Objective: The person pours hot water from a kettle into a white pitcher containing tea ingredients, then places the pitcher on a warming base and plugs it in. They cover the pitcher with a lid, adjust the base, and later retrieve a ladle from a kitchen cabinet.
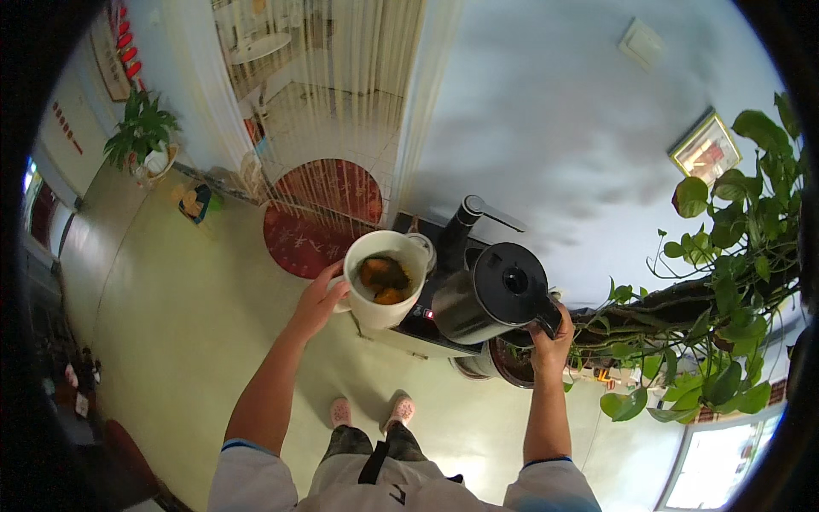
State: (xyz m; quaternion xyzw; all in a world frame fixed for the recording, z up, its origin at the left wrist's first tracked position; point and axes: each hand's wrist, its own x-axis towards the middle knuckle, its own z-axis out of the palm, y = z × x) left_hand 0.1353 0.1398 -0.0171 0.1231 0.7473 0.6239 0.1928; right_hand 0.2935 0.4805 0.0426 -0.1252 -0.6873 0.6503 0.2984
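Observation:
My left hand (320, 301) is closed on the handle of a white mug (384, 313), held at mid-view. Dark and orange pieces lie in liquid inside it. In my right hand (551, 336) is the black handle of an electric kettle (473, 307) with a metal body and a black lid, tilted a little to the left. The kettle is just right of the mug, the two apart. Both are above a black-topped tea stand (409, 224), from which a black tap (470, 214) with a metal spout rises. No stream of water shows between kettle and mug.
A leafy climbing plant (723, 320) reaches in from the right, by a large pot (512, 365). Behind the stand is a wall with a small framed picture (707, 147). A string curtain (345, 77) hangs in a doorway over a round red mat (307, 246). A potted plant (141, 131) stands far left.

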